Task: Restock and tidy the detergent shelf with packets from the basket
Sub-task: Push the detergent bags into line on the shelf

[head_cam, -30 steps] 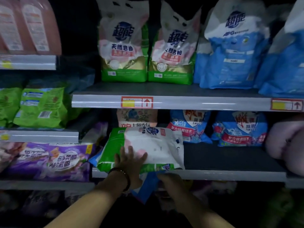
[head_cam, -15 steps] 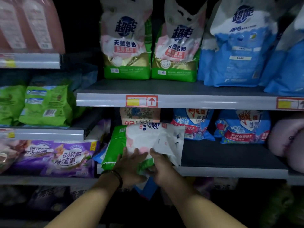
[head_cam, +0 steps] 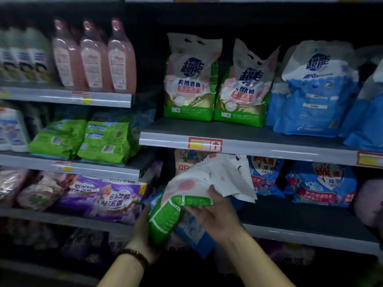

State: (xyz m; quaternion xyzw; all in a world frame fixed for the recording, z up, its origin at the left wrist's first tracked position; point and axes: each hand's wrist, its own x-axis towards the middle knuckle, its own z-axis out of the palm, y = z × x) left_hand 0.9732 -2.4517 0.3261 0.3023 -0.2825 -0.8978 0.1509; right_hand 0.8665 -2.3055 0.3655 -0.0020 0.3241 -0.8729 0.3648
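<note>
Your left hand (head_cam: 143, 226) and right hand (head_cam: 215, 212) both grip a green-and-white packet (head_cam: 186, 195), lifted and not yet shelved; matching packets (head_cam: 215, 79) stand at twelve o'clock.

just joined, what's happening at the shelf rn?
A person is restocking a detergent aisle. Both hands hold one green-and-white packet in front of the lower shelf: the left hand grips its green bottom end, the right hand supports it from the side. The packet is tilted, not standing yet. Two matching packets stand upright on the shelf above, beside blue bags.
</note>
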